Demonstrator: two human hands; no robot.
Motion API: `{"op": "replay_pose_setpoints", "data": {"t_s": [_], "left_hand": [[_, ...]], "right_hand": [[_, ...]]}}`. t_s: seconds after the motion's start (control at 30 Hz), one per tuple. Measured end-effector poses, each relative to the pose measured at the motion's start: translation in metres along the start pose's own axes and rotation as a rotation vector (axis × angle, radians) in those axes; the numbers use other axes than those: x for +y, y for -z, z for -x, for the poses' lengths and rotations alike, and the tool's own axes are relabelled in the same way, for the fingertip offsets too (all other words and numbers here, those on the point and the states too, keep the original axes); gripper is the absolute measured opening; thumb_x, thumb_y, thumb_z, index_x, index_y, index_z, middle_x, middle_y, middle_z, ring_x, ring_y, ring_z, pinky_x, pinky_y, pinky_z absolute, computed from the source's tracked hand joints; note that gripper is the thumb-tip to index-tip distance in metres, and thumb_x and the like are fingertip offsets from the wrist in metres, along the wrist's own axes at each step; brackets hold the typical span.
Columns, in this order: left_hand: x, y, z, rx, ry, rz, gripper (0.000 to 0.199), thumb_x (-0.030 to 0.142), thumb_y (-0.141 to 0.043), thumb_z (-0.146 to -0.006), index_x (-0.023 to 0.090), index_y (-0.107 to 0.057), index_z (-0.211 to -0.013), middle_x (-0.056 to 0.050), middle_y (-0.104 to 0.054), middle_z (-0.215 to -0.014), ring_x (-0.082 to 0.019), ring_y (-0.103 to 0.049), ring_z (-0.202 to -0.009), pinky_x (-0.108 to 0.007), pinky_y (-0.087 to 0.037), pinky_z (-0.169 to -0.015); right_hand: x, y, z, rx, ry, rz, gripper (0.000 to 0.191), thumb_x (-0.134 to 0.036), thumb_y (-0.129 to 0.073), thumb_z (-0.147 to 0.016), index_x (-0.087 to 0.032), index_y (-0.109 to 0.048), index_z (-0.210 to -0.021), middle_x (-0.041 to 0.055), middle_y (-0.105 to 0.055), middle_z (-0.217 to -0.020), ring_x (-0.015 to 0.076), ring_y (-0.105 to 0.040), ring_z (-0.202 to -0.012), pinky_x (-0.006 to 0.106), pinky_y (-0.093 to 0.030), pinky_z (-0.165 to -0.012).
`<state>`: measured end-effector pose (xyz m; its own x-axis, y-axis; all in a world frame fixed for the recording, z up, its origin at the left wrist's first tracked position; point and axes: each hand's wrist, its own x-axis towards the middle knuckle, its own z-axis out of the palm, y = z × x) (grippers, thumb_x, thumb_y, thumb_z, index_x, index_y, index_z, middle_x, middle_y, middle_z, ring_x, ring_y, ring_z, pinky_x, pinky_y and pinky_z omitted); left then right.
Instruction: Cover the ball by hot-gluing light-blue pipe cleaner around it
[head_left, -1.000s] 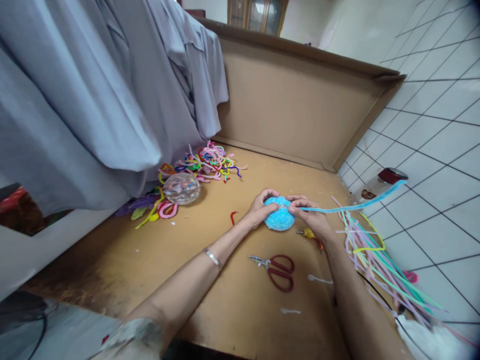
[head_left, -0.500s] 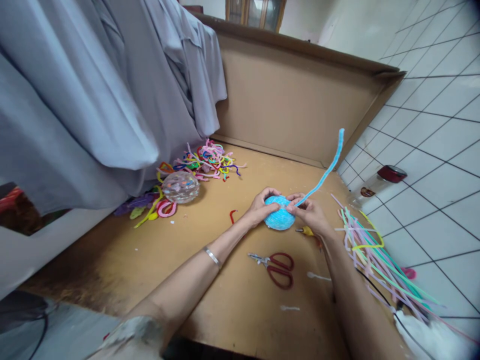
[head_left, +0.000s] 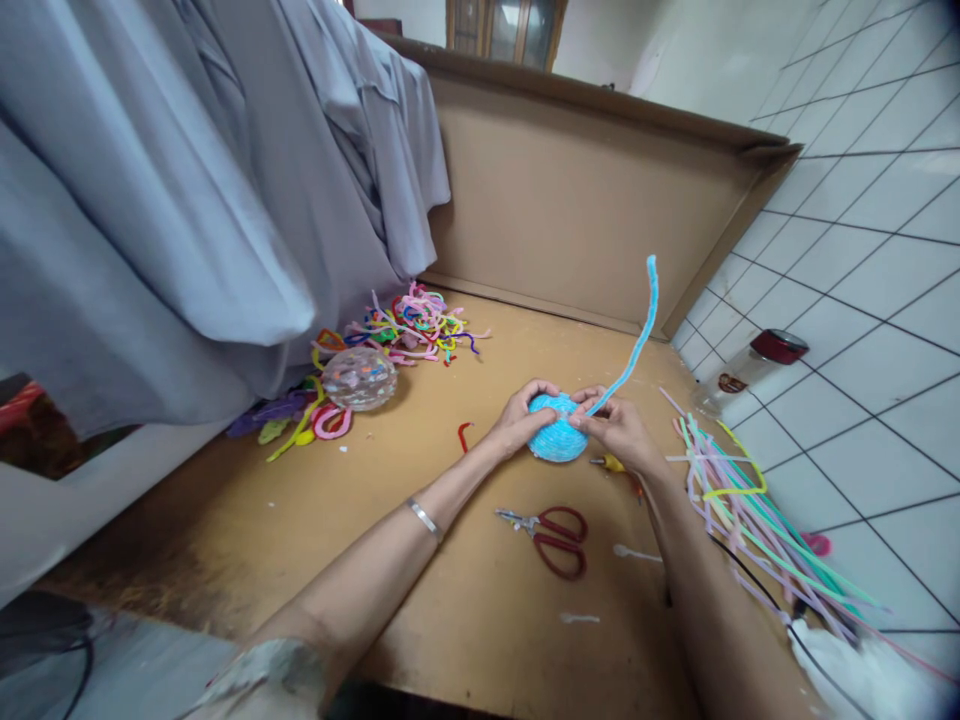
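A rounded blue ball (head_left: 559,440), its surface covered in coiled pipe cleaner, sits between both hands above the table. My left hand (head_left: 523,415) grips it from the left, thumb lying across the top. At its upper right side, my right hand (head_left: 611,422) pinches a light-blue pipe cleaner (head_left: 637,345), whose long free end curves upward. The pinched fingertips touch the ball; its underside is hidden. Red-handled scissors (head_left: 551,535) lie on the table just nearer to me. Beyond my right wrist is a yellow-tipped tool (head_left: 612,463), partly covered by the arm.
Loose pipe cleaners (head_left: 739,510) lie along the tiled wall, near a clear jar with a red lid (head_left: 772,350). On the left are a clear patterned ball (head_left: 360,378) and a tangled colourful pile (head_left: 420,325). Cardboard (head_left: 600,200) stands behind; grey cloth (head_left: 300,200) hangs left.
The free end of the blue pipe cleaner has swung left and stands more upright. Both hands keep nearly the same place on the ball.
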<state>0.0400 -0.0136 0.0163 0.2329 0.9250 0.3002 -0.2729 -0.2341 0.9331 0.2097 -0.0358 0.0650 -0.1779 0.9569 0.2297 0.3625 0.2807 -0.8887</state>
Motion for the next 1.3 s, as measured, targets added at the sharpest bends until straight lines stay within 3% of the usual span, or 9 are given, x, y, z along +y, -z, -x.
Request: {"op": "replay_pose_setpoints", "data": {"t_s": [0.17,0.37,0.6,0.87,1.1,1.3], "left_hand": [[-0.0032,-0.0019,-0.0003,0.025,0.026,-0.039,0.025,0.027,-0.059,-0.069,0.017,-0.059,-0.092,-0.004,-0.064,-0.102,-0.018,-0.058,-0.095,-0.028,-0.045,-0.084],[-0.0009,-0.0049,-0.0009,0.063,-0.011,-0.072,0.020,0.020,-0.057,-0.068,0.017,-0.058,-0.088,-0.005,-0.065,-0.101,-0.019,-0.059,-0.097,-0.029,-0.045,-0.088],[0.0020,-0.0012,0.0024,0.029,0.027,-0.074,0.023,0.023,-0.056,-0.068,0.017,-0.059,-0.090,-0.004,-0.064,-0.102,-0.019,-0.058,-0.095,-0.030,-0.046,-0.085],[0.0038,-0.0016,0.0024,0.028,-0.007,-0.095,0.027,0.021,-0.060,-0.062,0.017,-0.058,-0.089,-0.007,-0.064,-0.106,-0.021,-0.059,-0.100,-0.032,-0.046,-0.091],[-0.0009,-0.0033,0.0024,0.048,-0.035,-0.159,0.027,0.019,-0.061,-0.066,0.015,-0.057,-0.092,-0.007,-0.065,-0.104,-0.020,-0.061,-0.098,-0.034,-0.047,-0.092],[-0.0016,-0.0017,0.0046,0.018,-0.020,-0.169,0.029,0.029,-0.058,-0.072,0.015,-0.057,-0.098,-0.006,-0.065,-0.103,-0.020,-0.060,-0.098,-0.032,-0.048,-0.090]], "right_hand": [[0.0007,-0.0006,-0.0003,0.000,0.017,0.018,0.034,-0.050,-0.077,-0.059,-0.018,-0.065,-0.063,0.0087,-0.063,-0.098,0.0213,-0.059,-0.087,0.035,-0.050,-0.076],[0.0048,0.0011,-0.0014,-0.002,0.002,-0.002,0.037,-0.051,-0.077,-0.057,-0.018,-0.064,-0.064,0.0084,-0.063,-0.098,0.0195,-0.059,-0.083,0.033,-0.050,-0.073],[0.0012,-0.0003,-0.0002,0.002,0.008,0.017,0.033,-0.048,-0.077,-0.059,-0.018,-0.065,-0.064,0.0088,-0.063,-0.099,0.0208,-0.059,-0.086,0.034,-0.050,-0.074],[-0.0015,-0.0001,-0.0001,-0.006,-0.003,0.029,0.032,-0.047,-0.078,-0.059,-0.018,-0.066,-0.065,0.0093,-0.064,-0.099,0.0220,-0.060,-0.088,0.035,-0.050,-0.075],[-0.0013,-0.0009,-0.0011,0.010,0.004,0.023,0.032,-0.047,-0.079,-0.058,-0.018,-0.067,-0.064,0.0093,-0.065,-0.097,0.0214,-0.060,-0.086,0.034,-0.050,-0.075],[0.0019,0.0005,-0.0022,0.016,-0.003,0.025,0.033,-0.047,-0.078,-0.057,-0.017,-0.067,-0.063,0.0093,-0.065,-0.097,0.0196,-0.060,-0.084,0.031,-0.050,-0.072]]}}
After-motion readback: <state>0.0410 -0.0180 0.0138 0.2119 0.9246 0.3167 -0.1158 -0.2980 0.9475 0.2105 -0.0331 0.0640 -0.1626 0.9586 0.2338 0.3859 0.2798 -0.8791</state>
